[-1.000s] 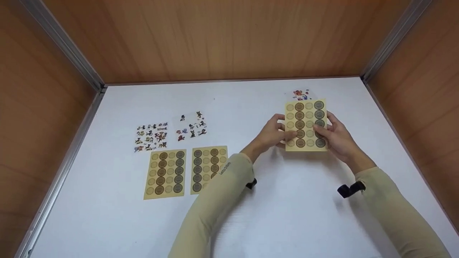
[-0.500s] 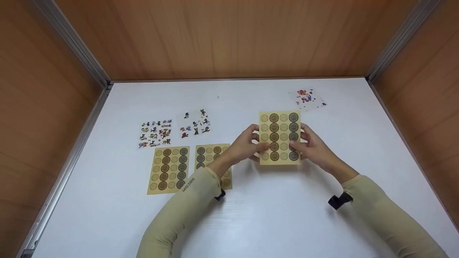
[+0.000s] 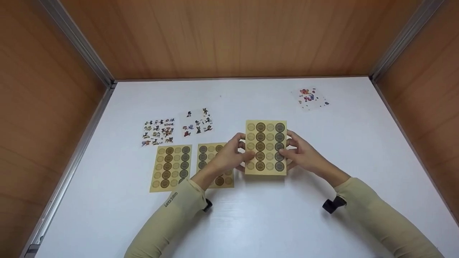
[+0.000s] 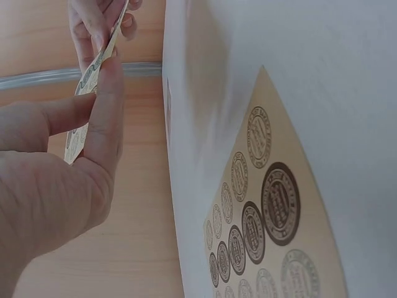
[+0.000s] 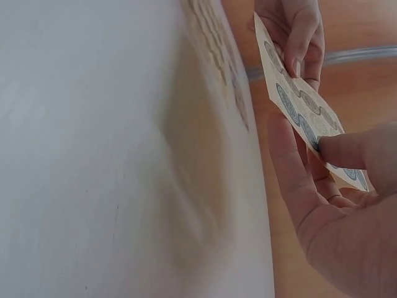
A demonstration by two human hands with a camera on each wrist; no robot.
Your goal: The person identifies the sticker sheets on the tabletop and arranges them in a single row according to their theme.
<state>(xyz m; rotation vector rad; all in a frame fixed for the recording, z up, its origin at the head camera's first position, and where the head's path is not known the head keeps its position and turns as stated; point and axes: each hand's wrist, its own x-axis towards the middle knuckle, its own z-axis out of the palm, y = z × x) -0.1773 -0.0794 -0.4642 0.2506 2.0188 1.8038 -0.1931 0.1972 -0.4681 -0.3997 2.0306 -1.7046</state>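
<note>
Both hands hold one tan sticker sheet [image 3: 265, 141] with columns of round brown, pale and dark grey stickers. My left hand [image 3: 231, 154] pinches its left edge, thumb on the printed face and fingers behind. On the opposite edge, my right hand [image 3: 303, 152] pinches it the same way. In both wrist views the sheet is raised off the table and seen at a slant. A matching sticker sheet [image 3: 171, 166] lies flat to the left. Beside it, another round-sticker sheet [image 3: 227, 181] is partly covered by my left hand and wrist.
Two clear sheets of small colourful cartoon stickers, the left one [image 3: 157, 132] and the right one [image 3: 197, 122], lie behind the tan sheets. A third clear sticker sheet [image 3: 311, 98] lies at the back right. Wooden panels [image 3: 244, 39] wall the white table [image 3: 272, 218].
Both hands have carried the held sticker sheet leftward and nearer to the person. The clear sheet at the back right, partly covered before, is now fully visible.
</note>
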